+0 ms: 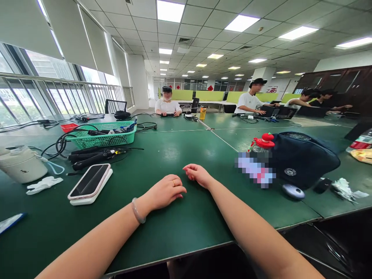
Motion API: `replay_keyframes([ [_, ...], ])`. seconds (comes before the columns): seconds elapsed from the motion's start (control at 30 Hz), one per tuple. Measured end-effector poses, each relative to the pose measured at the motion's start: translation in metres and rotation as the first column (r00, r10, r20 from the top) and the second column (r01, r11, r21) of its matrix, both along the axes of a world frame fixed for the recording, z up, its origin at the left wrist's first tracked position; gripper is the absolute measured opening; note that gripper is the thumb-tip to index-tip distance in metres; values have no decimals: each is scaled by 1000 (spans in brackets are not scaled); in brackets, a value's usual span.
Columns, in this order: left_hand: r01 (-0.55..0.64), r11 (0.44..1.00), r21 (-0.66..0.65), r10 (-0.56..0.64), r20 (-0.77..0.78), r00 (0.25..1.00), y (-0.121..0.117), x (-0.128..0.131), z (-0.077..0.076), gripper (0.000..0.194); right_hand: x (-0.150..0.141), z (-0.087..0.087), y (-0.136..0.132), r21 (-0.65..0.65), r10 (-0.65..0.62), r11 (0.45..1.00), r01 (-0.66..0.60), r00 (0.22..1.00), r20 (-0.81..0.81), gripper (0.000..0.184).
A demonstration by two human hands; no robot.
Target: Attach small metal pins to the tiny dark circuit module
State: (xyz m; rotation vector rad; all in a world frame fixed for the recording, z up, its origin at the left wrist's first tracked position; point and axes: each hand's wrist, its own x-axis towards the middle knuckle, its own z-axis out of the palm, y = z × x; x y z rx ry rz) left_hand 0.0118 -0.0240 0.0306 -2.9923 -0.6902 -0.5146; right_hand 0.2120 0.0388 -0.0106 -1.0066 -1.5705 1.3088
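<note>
My left hand (164,192) rests palm down on the green table (180,224), fingers lightly bent and lying together, holding nothing. It wears a ring, with a bracelet at the wrist. Just right of it and slightly farther off, my right hand (197,174) lies on the table with its fingers curled inward, empty. The fingertips of the two hands are close but apart. Nearest on the left is a phone (89,180) lying face up on a white slab.
On the left are a green basket (101,133) of cables, black tools (93,157), a white container (21,164) and a white wad (43,184). On the right are a red-capped bottle (261,143), a dark bag (305,157) and a mouse (293,191). People sit at the far side.
</note>
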Motion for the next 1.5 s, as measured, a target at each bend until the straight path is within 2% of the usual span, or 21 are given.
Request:
replay_keyframes([
  [0.07, -14, 998, 69, 15, -22, 1000, 2, -7, 1, 23, -9, 1, -9, 217, -32, 976, -31, 959, 281, 38],
  [0.1, -39, 995, 89, 40, -4, 999, 4, -11, 1, 24, -14, 2, -14, 335, -82, 940, -70, 904, 419, 38],
  [0.17, -107, 989, 102, 102, 55, 993, 9, -18, 1, 26, -23, 5, -24, 505, -176, 842, -189, 789, 589, 37],
  [0.23, -190, 978, 81, 183, 94, 979, 13, -22, -1, 26, -30, 7, -31, 557, -229, 776, -296, 690, 686, 35],
  [0.3, -317, 947, 43, 311, 116, 944, 16, -22, -4, 26, -33, 7, -33, 565, -252, 746, -353, 635, 730, 35],
  [0.4, -518, 855, -39, 516, 175, 839, 20, -18, -9, 26, -32, 4, -31, 569, -263, 728, -383, 610, 747, 34],
  [0.47, -565, 817, -113, 576, 187, 796, 22, -17, -13, 26, -30, 2, -30, 570, -270, 727, -383, 604, 750, 32],
  [0.63, -480, 804, -352, 567, 207, 797, 26, -20, -18, 26, -32, 5, -32, 559, -269, 731, -391, 588, 763, 33],
  [0.7, -403, 769, -497, 567, 239, 788, 25, -19, -18, 27, -34, 7, -34, 559, -271, 728, -397, 582, 766, 33],
  [0.77, -284, 711, -643, 555, 266, 788, 23, -17, -18, 28, -35, 9, -35, 555, -267, 725, -408, 576, 773, 32],
  [0.83, -159, 675, -721, 511, 301, 805, 20, -14, -16, 29, -36, 9, -36, 546, -254, 725, -420, 574, 778, 29],
  [0.93, -74, 705, -705, 434, 347, 831, 17, -11, -13, 30, -36, 8, -36, 556, -249, 719, -417, 592, 766, 28],
  [1.03, -148, 770, -621, 448, 361, 818, 19, -14, -13, 30, -36, 7, -35, 564, -240, 707, -426, 607, 758, 30],
  [1.1, -230, 786, -574, 493, 358, 793, 23, -19, -14, 30, -36, 7, -35, 554, -217, 706, -441, 610, 762, 28],
  [1.3, -339, 751, -567, 569, 293, 768, 30, -27, -14, 28, -38, 11, -36, 536, -212, 718, -443, 594, 776, 17],
  [1.5, -360, 743, -565, 570, 251, 783, 30, -27, -14, 29, -38, 9, -34, 538, -215, 745, -395, 622, 753, 14],
])
